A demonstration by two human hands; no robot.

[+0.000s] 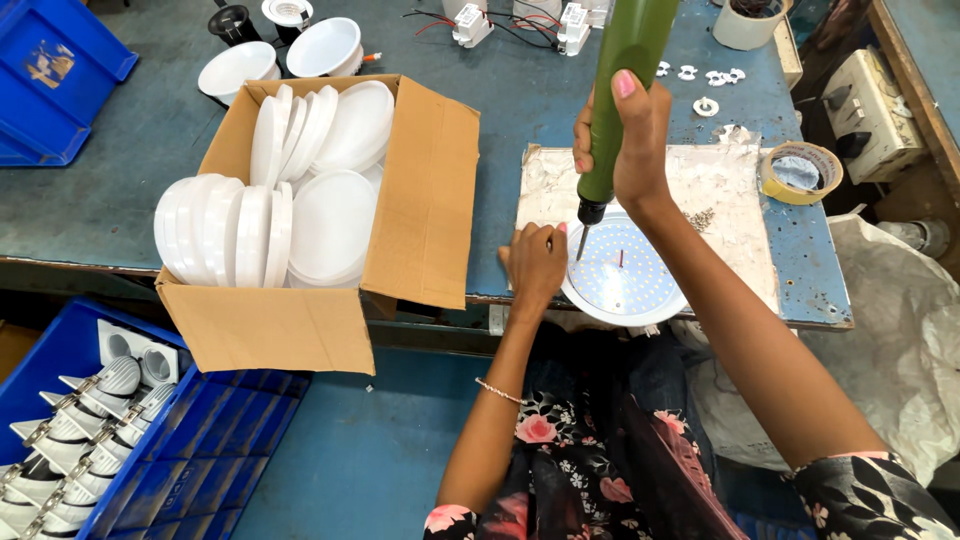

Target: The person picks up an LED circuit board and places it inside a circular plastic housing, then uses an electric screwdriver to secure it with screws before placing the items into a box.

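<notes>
I have my right hand (625, 135) wrapped tight around the green electric screwdriver (620, 90), holding it upright with the bit down over the left part of the round LED disc (625, 275). My left hand (535, 262) lies with fingers curled at the disc's left edge, pinning it rather than gripping anything. The disc sits on the pale worn board (730, 200) at the near edge of the blue counter (520, 100), just right of the cardboard box (420, 190) full of white round covers (330, 215).

To do this well, I judge the driver should stay plumb over the screw, the pressure straight down, and my left fingertips clear of the bit while the disc is kept from turning.

What I can't make out: the screw itself, since the bit tip is tiny and close to my left knuckles; it seems to touch the disc, but I can't be sure. The driver's top runs out of frame, and the disc's near rim hangs past the counter edge over my lap.
</notes>
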